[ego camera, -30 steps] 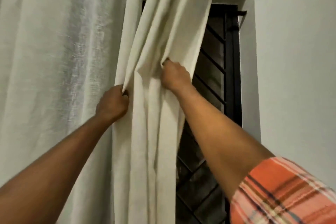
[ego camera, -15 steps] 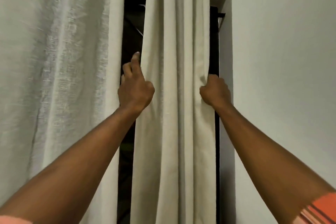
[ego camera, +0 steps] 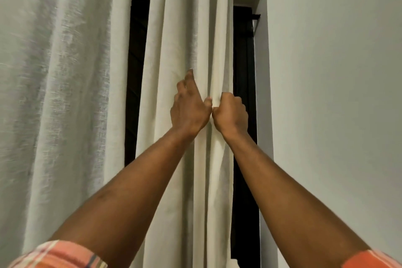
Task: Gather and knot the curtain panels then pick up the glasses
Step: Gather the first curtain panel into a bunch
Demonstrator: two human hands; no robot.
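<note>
1. Head view: curtain panel (ego camera: 174,50) hangs at centre frame before a dark window (ego camera: 243,72). Its long axis is vertical, with folds running top to bottom.
2. Right hand (ego camera: 230,113) is clenched round the panel's right-edge fold at mid-frame.
3. Left hand (ego camera: 189,109) touches the right hand, its fingers stretched upward on the cloth and not closed round it.
4. Sheer curtain (ego camera: 54,93) fills the left of the frame.

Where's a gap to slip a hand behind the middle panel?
Two dark gaps: between sheer curtain and middle panel, and between panel and window reveal. Crowded at the panel's right edge, where left hand and right hand meet.
</note>
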